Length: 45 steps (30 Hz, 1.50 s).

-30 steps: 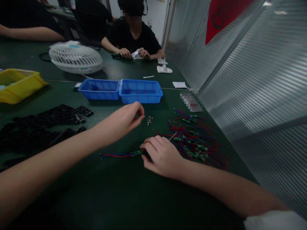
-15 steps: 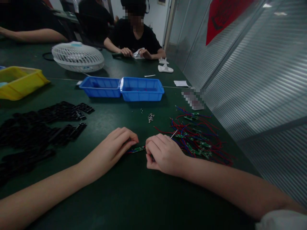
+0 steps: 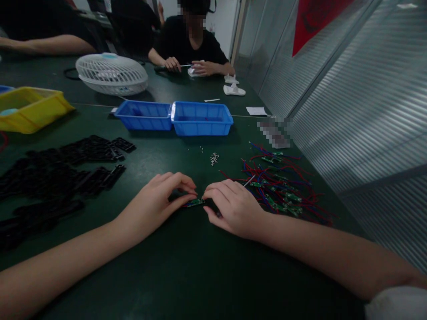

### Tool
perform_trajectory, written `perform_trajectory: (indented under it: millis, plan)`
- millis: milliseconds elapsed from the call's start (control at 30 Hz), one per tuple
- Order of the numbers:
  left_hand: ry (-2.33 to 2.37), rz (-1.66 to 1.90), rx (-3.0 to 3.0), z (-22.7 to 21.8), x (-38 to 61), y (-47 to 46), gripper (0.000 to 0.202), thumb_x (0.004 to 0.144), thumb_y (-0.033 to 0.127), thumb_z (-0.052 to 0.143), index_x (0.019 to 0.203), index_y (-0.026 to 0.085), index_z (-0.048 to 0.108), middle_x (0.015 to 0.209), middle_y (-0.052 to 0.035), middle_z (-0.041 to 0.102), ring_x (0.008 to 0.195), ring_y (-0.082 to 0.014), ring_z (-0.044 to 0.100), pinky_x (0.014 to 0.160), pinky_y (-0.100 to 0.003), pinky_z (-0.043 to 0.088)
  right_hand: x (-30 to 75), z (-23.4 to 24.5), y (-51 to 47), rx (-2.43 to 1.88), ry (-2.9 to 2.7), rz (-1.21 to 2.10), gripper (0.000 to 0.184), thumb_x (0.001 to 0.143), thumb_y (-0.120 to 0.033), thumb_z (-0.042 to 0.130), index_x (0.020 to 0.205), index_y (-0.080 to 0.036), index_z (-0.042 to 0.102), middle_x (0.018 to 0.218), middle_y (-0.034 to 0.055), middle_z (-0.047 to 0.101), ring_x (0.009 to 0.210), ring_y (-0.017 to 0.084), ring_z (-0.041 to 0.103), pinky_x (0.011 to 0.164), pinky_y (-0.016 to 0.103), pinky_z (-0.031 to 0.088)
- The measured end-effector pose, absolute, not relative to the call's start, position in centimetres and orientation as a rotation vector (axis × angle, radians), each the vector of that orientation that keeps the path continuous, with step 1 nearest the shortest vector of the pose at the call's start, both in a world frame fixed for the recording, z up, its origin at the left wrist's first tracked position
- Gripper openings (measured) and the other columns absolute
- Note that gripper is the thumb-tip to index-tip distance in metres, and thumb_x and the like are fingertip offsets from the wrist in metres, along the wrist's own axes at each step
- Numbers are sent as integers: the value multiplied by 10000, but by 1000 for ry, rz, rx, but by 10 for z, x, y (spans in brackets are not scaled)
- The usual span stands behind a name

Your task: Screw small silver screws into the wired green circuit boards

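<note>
Both hands meet low on the dark green table [image 3: 187, 266], fingertips almost touching over a small green circuit board [image 3: 195, 202]. Left hand [image 3: 156, 200] curls its thumb and forefinger onto the board's left end, pinching it lightly, while the right hand [image 3: 233, 206] is bent over the board's right end with its fingers folded down; whether it grips the board or something else beneath the palm cannot be told. A thin pale stick [image 3: 248, 181] pokes out just beyond the right hand's knuckles.

Right of the board, near the right hand, lies a tangled heap of red and blue wires with more green boards [image 3: 283, 186]. Left of the board, well apart, black plastic parts [image 3: 63, 173] spread over the table. Beyond the board, a small cluster of silvery screws [image 3: 214, 158] sits on the bare surface, with a few loose specks nearby.

Farther behind the board stand two blue bins [image 3: 173, 118] side by side, touching. To the far left of them is a yellow bin [image 3: 31, 109], and behind them a white fan guard [image 3: 111, 73] lies flat. A slip of white paper [image 3: 256, 110] rests to the bins' right. At the far end of the table another person [image 3: 193, 42] in a black shirt has both hands on small white pieces; a second person's forearm [image 3: 46, 44] rests at the far left.
</note>
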State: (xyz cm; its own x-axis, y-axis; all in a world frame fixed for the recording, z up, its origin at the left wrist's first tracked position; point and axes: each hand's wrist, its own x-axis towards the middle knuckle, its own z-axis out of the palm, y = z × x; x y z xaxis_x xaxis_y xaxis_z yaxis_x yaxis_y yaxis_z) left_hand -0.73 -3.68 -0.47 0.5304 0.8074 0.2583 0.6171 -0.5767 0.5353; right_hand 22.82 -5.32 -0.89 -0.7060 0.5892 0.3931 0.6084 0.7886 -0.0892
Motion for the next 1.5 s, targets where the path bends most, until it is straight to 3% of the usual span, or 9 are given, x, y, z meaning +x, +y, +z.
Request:
perform_trajectory:
  millis: [567,733,833,1033,1500]
  plan:
    - [1112,634,2785,-3,-8,-42,209,967,331,518,1125,194,517,1014,-43,697,910,-213,630,766,-344,422,227,-8,-50,-969,-2644,-45,253,992,-307,421,998,-172,635,942,49,668,883,191,516,766,335,358]
    - [951,532,3249,5,-4,-53,200,979,129,441,1158,125,530,930,-68,669,830,-188,589,688,-323,382,227,-8,-50,-965,-2640,-63,246,986,-298,430,986,-171,640,940,55,669,869,194,508,747,338,342]
    - [898,586,3389,8,1,-59,228,980,84,361,1087,113,560,816,-56,644,768,-187,560,653,-320,372,226,-9,-51,-970,-2649,-98,240,983,-305,430,960,-176,631,934,48,664,867,199,502,745,344,334]
    - [909,568,3265,10,8,-61,250,959,62,336,940,138,574,793,-47,617,720,-188,556,652,-317,417,226,-8,-52,-971,-2650,-148,232,983,-296,425,914,-176,611,902,40,646,844,193,492,739,343,330]
    - [837,521,3320,16,12,-62,362,968,75,286,916,110,643,797,-107,680,699,-217,630,620,-335,461,225,-8,-52,-969,-2644,-137,193,960,-278,468,888,-174,614,897,50,649,842,194,493,732,348,336]
